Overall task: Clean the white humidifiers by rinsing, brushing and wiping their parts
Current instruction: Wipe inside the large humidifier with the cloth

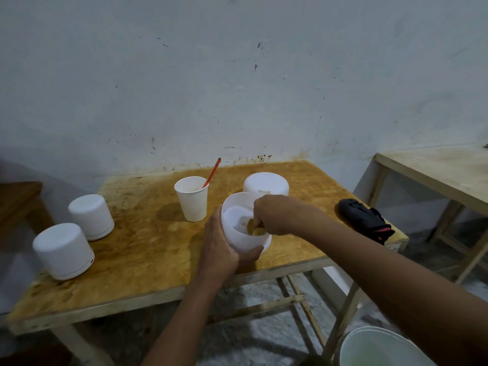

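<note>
Closest up is the right arm [396,273], coming in from the bottom right corner, with a white bucket [369,347] on the floor just beside it. The right hand [274,215] is dipped into the open tank [245,241], fingers curled and pinching a small yellowish piece [254,230] against the inside. I can't tell what that piece actually is. The left hand [219,249] is wrapped round the tank from below and the left, holding it tilted toward the camera, just above the bench [148,247] near its front edge.

Right behind the tank sits a white humidifier [265,183], and to the left of that a paper cup [192,199] with an orange stick [212,172] leaning in it. Two more white units stand well apart on the left side, the far one [91,216] and the near one [63,250]. A dark bundle [365,220] lies at the right edge of the bench.
</note>
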Action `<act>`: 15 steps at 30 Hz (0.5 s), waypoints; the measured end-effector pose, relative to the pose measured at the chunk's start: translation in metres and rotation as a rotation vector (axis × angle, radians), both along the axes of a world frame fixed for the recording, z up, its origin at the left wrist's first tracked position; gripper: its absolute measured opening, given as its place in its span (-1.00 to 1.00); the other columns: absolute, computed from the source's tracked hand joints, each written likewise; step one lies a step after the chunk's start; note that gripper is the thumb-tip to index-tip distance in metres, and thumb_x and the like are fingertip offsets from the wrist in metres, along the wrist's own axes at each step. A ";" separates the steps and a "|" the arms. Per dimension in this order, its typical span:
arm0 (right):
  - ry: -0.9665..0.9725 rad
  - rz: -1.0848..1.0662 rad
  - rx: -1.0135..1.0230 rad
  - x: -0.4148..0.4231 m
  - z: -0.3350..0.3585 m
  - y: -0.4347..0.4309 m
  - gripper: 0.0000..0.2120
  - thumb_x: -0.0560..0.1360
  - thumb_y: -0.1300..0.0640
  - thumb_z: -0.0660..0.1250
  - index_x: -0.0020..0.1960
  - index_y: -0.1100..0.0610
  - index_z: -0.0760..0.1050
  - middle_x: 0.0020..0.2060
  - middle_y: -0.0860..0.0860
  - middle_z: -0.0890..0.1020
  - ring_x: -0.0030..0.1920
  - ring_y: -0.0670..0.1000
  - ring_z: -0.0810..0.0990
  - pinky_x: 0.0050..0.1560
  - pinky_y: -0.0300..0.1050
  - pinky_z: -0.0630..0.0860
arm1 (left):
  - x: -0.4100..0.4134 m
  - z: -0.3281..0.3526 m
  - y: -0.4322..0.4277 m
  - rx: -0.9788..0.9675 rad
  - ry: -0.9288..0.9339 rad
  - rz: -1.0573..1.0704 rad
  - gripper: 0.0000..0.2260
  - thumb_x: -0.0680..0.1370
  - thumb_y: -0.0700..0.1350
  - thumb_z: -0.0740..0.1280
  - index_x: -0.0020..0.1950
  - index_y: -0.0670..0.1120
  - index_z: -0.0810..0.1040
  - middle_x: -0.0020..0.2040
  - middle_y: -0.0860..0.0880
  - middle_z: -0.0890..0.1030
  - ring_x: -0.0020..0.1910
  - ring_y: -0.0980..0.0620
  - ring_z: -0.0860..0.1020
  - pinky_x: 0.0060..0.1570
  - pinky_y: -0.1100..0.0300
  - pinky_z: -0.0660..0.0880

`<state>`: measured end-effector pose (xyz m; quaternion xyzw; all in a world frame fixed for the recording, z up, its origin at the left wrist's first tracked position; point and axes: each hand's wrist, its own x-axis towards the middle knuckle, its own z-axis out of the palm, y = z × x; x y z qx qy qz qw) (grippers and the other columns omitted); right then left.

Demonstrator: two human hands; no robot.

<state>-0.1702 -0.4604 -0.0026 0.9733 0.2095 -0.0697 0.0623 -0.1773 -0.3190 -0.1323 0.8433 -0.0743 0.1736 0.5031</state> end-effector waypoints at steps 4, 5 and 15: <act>0.232 0.046 0.006 -0.004 0.019 0.001 -0.66 0.57 0.29 0.20 0.23 0.06 0.62 0.10 -0.07 0.65 -0.13 -0.08 0.53 -0.23 -0.35 0.39 | 0.001 0.006 -0.002 0.009 0.028 0.013 0.10 0.08 0.21 0.65 0.48 0.19 0.11 0.37 0.14 0.35 0.27 0.18 0.33 0.16 0.24 0.38; 0.279 0.041 0.036 -0.005 0.023 0.004 -0.64 0.56 0.28 0.20 0.24 0.04 0.62 0.13 -0.09 0.64 -0.06 -0.07 0.53 -0.17 -0.36 0.40 | 0.001 0.005 -0.002 0.013 0.011 0.003 0.10 0.07 0.22 0.64 0.48 0.17 0.12 0.37 0.12 0.36 0.29 0.15 0.35 0.19 0.20 0.41; 0.387 -0.425 1.075 -0.009 0.000 0.023 -0.81 0.51 0.28 0.34 0.07 0.25 0.66 -0.18 -0.01 0.61 -0.21 -0.14 0.53 -0.34 -0.39 0.49 | -0.001 0.007 -0.001 0.061 -0.026 0.003 0.15 0.06 0.29 0.61 0.53 0.09 0.12 0.43 0.07 0.35 0.39 0.07 0.35 0.32 0.02 0.46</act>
